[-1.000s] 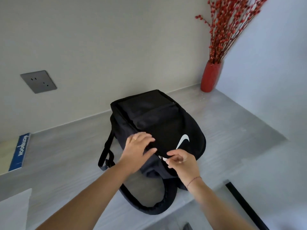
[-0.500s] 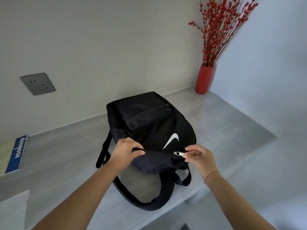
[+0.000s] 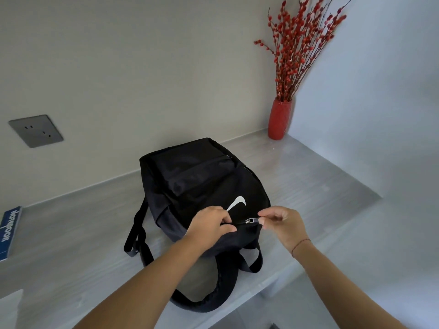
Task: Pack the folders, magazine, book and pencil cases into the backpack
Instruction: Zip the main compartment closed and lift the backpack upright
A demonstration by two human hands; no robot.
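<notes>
Both my hands are at the zip on the near end of the backpack.

My right hand (image 3: pixel 282 227) pinches the small silver metal zip pull (image 3: pixel 253 220) between thumb and fingertips, while my left hand (image 3: pixel 209 227), just beside it, grips a fold of fabric to brace the seam. Under them the black fabric backpack with a white swoosh (image 3: pixel 202 181) lies flat on the pale grey bench (image 3: pixel 308 176), its padded black shoulder straps (image 3: pixel 206 302) looping towards me. I take this as the zip step, though I cannot tell whether the teeth between my hands are parted or closed. Next calls for a steady pull along the track with the cloth held taut. A blue-covered notebook (image 3: pixel 9 231) lies well apart at the bench's left edge; the folders, magazine and pencil cases are not in view.
</notes>
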